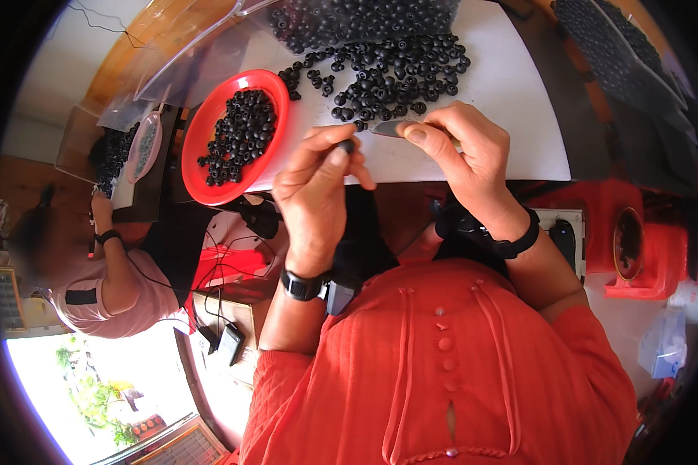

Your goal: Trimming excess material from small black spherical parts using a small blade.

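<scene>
My left hand [312, 190] pinches a small black ball-shaped part [346, 145] between thumb and fingertips, just past the near edge of the white tabletop [520, 116]. My right hand [473, 151] is closed on a small knife [387, 129], its short blade pointing left towards the other hand. Ahead of both hands lies a loose pile of the same black parts [399, 74], several showing a hole or a small neck. To the left of my left hand, a red plastic plate [191, 155] holds many more of them.
A clear bin [364, 19] full of black parts stands at the far side, and another bin [613, 46] at far right. At left, a co-worker [120, 279] sits by a pink dish [143, 147]. Red stools [651, 263] stand at right; cables [217, 271] hang below the table.
</scene>
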`<act>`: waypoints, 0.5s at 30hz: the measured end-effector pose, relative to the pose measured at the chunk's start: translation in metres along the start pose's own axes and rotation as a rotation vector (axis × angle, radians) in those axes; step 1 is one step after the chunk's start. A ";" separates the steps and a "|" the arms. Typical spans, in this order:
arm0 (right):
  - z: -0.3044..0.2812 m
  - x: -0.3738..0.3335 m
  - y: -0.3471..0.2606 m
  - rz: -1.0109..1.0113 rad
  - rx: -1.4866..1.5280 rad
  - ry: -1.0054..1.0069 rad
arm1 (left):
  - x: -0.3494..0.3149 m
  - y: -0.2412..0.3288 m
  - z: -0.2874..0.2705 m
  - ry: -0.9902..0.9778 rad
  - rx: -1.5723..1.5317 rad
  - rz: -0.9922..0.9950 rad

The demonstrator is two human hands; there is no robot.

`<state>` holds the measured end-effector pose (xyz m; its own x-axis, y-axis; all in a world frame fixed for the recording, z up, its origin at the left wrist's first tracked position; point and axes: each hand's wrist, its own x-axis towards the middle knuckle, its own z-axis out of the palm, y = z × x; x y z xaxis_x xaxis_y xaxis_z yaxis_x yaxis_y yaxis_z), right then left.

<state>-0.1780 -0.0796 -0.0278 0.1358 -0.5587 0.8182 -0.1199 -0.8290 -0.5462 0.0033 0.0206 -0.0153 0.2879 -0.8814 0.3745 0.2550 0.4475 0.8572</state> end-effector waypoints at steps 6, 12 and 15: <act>-0.007 0.001 -0.002 0.028 0.028 0.001 | 0.029 0.055 -0.050 0.280 0.683 0.165; -0.008 0.003 -0.004 0.013 0.066 0.014 | 0.051 0.063 -0.076 0.179 1.199 0.384; -0.011 0.001 -0.002 0.029 0.073 0.027 | 0.046 0.040 -0.037 0.054 1.234 0.327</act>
<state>-0.1888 -0.0785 -0.0242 0.1065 -0.5827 0.8057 -0.0517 -0.8124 -0.5808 0.0612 0.0034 0.0230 0.2192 -0.7373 0.6390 -0.8486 0.1792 0.4978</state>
